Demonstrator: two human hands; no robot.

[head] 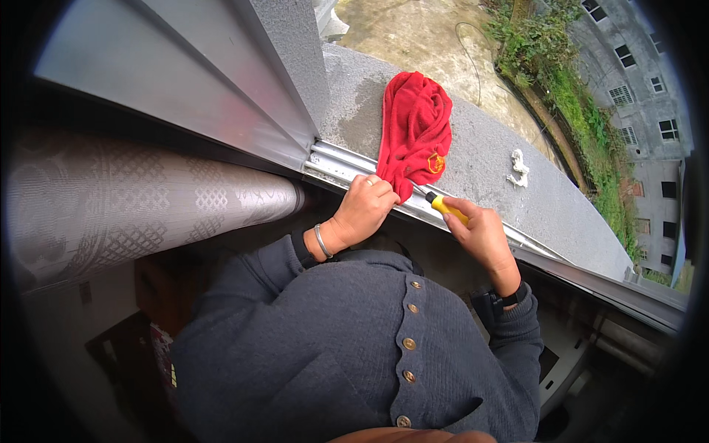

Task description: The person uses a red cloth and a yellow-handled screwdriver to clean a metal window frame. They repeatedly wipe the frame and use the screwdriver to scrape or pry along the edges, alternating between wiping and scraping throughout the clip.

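My left hand [368, 207] grips the near end of a red cloth [416, 119] at the window's sliding track [346, 164]. The rest of the cloth lies bunched over the grey outer sill [473, 160] and bears a yellow emblem. Between its thumb and fingers, my right hand [482, 230] holds a screwdriver [450, 210] with a yellow and black handle. The metal shaft points left toward the gripped cloth; its tip is hidden at the cloth's edge.
A crumpled white scrap [518, 169] lies on the outer sill, right of the cloth. The sliding window frame [288, 61] stands at upper left, above a patterned curtain [166, 194]. Beyond the sill, outdoors, are concrete ground, plants and a grey building [637, 72].
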